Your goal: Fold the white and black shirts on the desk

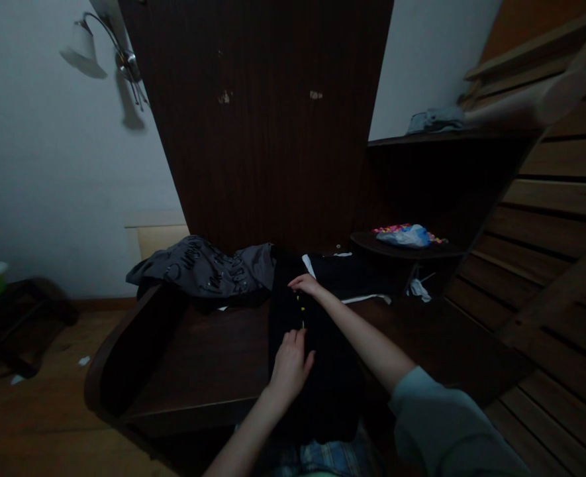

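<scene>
Black cloth [332,371], seemingly a garment, runs from my lap up over the dark wooden seat. Small yellow marks [302,309] lie in a row down its middle; whether they are print or stitching is too small to tell. My left hand [290,361] rests on the cloth just below the marks, fingers stretched forward and thumb apart. Farther up, my right hand [305,285] touches the cloth near the upper end of the row, fingers extended to the left. Neither hand visibly grips anything.
A grey printed garment [213,268] is heaped left of the black cloth. Black cloth with white edging [352,275] lies to the right. A plastic bag [406,236] sits on a small shelf. Wooden slats [561,245] stand at right, a wall lamp [87,53] at upper left.
</scene>
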A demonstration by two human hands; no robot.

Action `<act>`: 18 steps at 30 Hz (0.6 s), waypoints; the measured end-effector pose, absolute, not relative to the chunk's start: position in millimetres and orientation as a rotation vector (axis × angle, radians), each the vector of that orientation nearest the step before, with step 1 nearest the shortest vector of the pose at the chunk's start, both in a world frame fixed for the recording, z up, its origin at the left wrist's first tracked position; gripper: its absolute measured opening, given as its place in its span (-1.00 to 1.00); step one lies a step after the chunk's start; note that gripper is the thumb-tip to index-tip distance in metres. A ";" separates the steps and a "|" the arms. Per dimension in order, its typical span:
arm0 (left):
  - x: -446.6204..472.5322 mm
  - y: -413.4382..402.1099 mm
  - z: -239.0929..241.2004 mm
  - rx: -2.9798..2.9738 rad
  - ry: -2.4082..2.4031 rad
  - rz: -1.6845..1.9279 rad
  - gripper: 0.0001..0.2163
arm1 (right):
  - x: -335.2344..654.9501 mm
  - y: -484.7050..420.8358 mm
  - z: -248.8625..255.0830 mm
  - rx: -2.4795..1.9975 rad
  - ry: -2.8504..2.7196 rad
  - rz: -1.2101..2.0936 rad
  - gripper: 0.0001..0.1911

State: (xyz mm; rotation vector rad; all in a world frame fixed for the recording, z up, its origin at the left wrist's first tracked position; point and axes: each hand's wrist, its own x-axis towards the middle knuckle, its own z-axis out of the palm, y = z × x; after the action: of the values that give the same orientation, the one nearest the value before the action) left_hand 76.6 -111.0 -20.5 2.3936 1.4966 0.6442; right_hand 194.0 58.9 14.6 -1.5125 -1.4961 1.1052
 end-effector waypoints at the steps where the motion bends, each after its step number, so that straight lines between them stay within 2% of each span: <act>1: 77.9 -111.0 -20.2 2.375 1.503 0.644 -0.69 | 195.3 61.9 16.3 -1.506 -1.500 1.087 -0.84; 6: 82.2 -110.3 -10.1 2.281 1.552 0.604 -0.74 | 193.5 69.7 20.2 -1.452 -1.503 0.981 -0.83; 12: 71.0 -88.2 16.6 2.356 1.514 0.314 -0.80 | 190.6 62.2 14.4 -1.472 -1.464 0.880 -0.87; 15: 68.9 -66.4 28.2 2.416 1.580 0.257 -0.80 | 194.9 54.1 12.6 -1.539 -1.423 0.792 -0.94; 18: 74.0 -47.8 29.4 2.449 1.710 0.290 -0.77 | 197.4 42.6 8.7 -1.581 -1.407 0.735 -0.89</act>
State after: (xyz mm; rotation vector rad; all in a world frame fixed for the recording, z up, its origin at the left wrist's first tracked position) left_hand 74.0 -47.8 29.4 2.4488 1.7096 0.2902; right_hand 197.4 42.6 8.7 -1.5810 -1.4067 0.7348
